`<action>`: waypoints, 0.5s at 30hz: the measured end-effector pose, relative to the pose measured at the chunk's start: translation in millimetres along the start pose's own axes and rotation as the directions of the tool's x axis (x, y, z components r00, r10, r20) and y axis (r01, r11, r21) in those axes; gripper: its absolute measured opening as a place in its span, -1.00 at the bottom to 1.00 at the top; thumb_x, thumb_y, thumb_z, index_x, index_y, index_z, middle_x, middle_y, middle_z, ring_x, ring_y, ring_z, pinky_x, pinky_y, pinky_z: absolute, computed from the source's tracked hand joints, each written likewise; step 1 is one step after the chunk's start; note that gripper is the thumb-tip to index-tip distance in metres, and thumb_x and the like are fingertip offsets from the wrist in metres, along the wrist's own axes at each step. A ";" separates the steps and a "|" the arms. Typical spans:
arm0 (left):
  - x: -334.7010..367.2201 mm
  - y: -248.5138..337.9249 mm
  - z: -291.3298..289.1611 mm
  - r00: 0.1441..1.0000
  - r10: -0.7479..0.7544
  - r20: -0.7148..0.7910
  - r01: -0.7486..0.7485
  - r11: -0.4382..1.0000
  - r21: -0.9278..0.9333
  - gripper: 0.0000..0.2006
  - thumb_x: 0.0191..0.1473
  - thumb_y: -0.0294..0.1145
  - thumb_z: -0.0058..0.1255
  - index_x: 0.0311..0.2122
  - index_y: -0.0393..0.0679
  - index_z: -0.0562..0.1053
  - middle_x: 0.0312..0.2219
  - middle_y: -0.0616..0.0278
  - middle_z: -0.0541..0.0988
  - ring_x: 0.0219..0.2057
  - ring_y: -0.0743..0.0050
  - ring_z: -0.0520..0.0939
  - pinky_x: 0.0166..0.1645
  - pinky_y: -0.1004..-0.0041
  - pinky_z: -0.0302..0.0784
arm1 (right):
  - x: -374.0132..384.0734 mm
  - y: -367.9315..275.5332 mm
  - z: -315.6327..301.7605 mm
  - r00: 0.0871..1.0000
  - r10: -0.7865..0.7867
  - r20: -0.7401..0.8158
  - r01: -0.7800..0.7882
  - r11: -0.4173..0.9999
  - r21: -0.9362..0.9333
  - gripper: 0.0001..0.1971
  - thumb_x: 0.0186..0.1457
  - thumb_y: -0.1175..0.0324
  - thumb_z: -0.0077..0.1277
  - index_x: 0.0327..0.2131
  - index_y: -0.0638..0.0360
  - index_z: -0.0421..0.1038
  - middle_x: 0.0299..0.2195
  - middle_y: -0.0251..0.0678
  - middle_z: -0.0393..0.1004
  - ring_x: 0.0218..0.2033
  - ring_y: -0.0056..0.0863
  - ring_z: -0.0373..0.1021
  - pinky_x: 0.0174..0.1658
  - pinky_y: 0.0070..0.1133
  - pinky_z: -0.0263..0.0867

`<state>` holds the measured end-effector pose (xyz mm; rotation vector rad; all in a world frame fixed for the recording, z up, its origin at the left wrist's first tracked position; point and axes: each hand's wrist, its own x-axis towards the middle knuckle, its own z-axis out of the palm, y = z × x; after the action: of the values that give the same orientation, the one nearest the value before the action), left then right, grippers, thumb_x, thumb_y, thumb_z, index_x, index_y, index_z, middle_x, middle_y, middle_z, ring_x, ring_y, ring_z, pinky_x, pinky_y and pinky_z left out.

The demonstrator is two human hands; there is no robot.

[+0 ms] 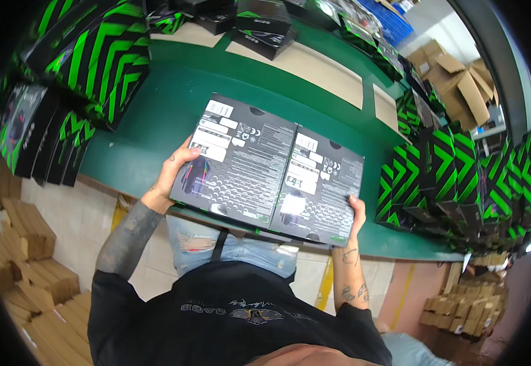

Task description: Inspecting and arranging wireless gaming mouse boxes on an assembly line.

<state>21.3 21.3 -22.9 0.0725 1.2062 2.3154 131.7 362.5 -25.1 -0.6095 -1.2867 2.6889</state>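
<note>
Two black product boxes lie side by side in front of me, edges touching: a left box [241, 168] and a slightly narrower-looking right box [320, 189]. Their printed backs face up, with white labels, small symbols and a picture of the product. Around the outer edge of the left box is my left hand [169, 177], thumb on top. My right hand [356, 221] grips the outer edge of the right box, its thumb also on top. Both hands squeeze the pair together near the table's front edge. The fingers underneath are hidden.
Black-and-green boxes are stacked on the green table [174, 73] at the left [104, 67] and right [448, 168]. More dark boxes [262, 21] stand at the back by flat tan cardboard sheets [302, 67]. Brown cartons [33, 274] pile up at the lower left.
</note>
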 end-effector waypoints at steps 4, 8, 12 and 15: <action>12.2 15.8 -0.1 0.978 0.197 0.065 -0.204 0.973 0.111 -0.25 -0.24 -0.28 -0.04 0.14 -0.32 0.12 -0.02 -0.03 0.37 -0.02 0.21 0.44 0.09 0.35 0.34 | 29.6 -15.0 -5.0 0.959 -0.197 0.203 0.210 0.977 -0.043 -0.31 -0.22 0.16 -0.04 0.01 0.39 0.20 -0.12 0.00 0.40 -0.14 -0.15 0.40 -0.02 -0.31 0.35; 29.2 54.9 8.4 0.860 0.445 0.250 -0.481 0.870 0.105 -0.15 -0.40 -0.34 0.11 0.12 -0.35 0.13 -0.07 -0.03 0.41 -0.06 0.15 0.48 0.06 0.28 0.39 | 60.0 -63.8 20.6 0.767 -0.417 0.489 0.458 0.888 0.039 -0.24 -0.24 0.15 -0.02 0.08 0.39 0.12 -0.01 0.01 0.31 -0.06 -0.10 0.35 0.01 -0.28 0.32; 50.0 96.9 25.5 0.864 0.354 0.358 -0.437 0.880 0.187 -0.22 -0.37 -0.34 0.09 0.08 -0.39 0.19 -0.09 -0.02 0.44 -0.10 0.22 0.51 0.04 0.33 0.40 | 80.1 -112.9 54.9 0.826 -0.327 0.460 0.349 0.936 0.039 -0.25 -0.22 0.14 0.00 0.07 0.37 0.13 -0.04 0.01 0.33 -0.07 -0.11 0.36 0.01 -0.27 0.32; 58.3 101.7 18.5 0.871 0.298 0.390 -0.429 0.848 0.311 -0.19 -0.41 -0.40 0.19 0.09 -0.37 0.20 -0.09 0.02 0.45 -0.09 0.21 0.51 0.04 0.31 0.40 | 91.4 -118.0 52.2 0.771 -0.359 0.526 0.443 0.896 -0.038 -0.21 -0.26 0.18 0.03 0.11 0.33 0.10 -0.03 -0.02 0.32 -0.06 -0.13 0.34 0.04 -0.26 0.29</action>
<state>-67.0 15.4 56.3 0.8736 1.5583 2.2029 17.8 423.3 66.2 0.3839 -1.5367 2.4585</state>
